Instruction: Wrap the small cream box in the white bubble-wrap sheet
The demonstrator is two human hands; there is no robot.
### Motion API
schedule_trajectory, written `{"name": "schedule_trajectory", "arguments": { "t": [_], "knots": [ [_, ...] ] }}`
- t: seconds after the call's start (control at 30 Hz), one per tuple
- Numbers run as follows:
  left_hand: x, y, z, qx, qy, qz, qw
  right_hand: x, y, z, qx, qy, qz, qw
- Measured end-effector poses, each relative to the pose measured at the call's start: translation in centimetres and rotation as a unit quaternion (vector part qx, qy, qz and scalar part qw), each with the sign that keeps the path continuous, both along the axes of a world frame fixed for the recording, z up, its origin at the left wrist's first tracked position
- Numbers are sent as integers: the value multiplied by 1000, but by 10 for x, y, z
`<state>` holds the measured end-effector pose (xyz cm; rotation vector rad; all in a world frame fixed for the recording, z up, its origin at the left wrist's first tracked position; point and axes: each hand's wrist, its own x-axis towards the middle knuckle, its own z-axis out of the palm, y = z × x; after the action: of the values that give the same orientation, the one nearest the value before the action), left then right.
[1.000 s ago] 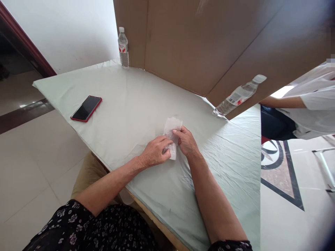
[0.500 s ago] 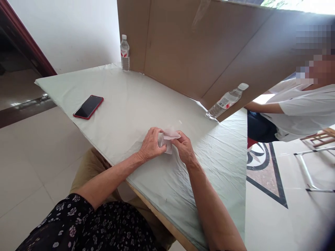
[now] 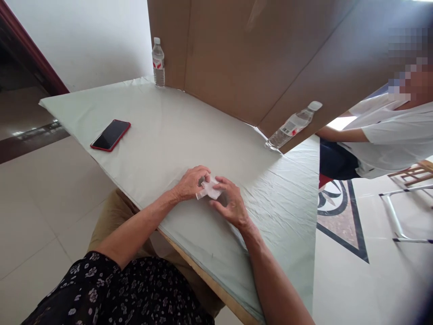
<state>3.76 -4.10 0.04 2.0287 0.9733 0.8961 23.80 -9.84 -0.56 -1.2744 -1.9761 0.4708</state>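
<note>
A small, thin white sheet [image 3: 211, 190], tissue-like and crumpled, lies between my two hands just above or on the cloth near the table's front edge. My left hand [image 3: 193, 183] has its fingers curled in and grips the sheet's left part; a paler strip of it sticks out below those fingers. From the other side, my right hand [image 3: 232, 201] reaches over with fingertips touching the sheet's right edge. Its thumb is spread well apart from the fingers, leaving a gap. Whether the sheet touches the table I cannot tell.
A phone [image 3: 111, 135] with a red edge lies at the left. Behind stands a brown cardboard panel [image 3: 230, 63], with an upright water bottle [image 3: 158, 65] at its left and a tilted bottle [image 3: 292, 126] leaning at its right. Another person [image 3: 389, 135] sits beyond the table [image 3: 162, 131].
The sheet, held up between both hands before, is now lower and more bunched. My right hand has loosened, its thumb and fingers spreading. The view has shifted slightly.
</note>
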Motion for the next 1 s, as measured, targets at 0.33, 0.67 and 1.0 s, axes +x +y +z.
{"name": "schedule_trajectory", "arguments": {
  "t": [0.33,0.67,1.0],
  "knots": [
    [-10,3,8,-97,-27,-76,992,-10,4,-2,-92,159,-98,978],
    [0,2,11,-294,-119,-70,946,-4,4,3,-155,132,-105,973],
    [1,1,6,-354,-193,-100,909,-6,4,5,-178,112,-89,974]
  ]
}}
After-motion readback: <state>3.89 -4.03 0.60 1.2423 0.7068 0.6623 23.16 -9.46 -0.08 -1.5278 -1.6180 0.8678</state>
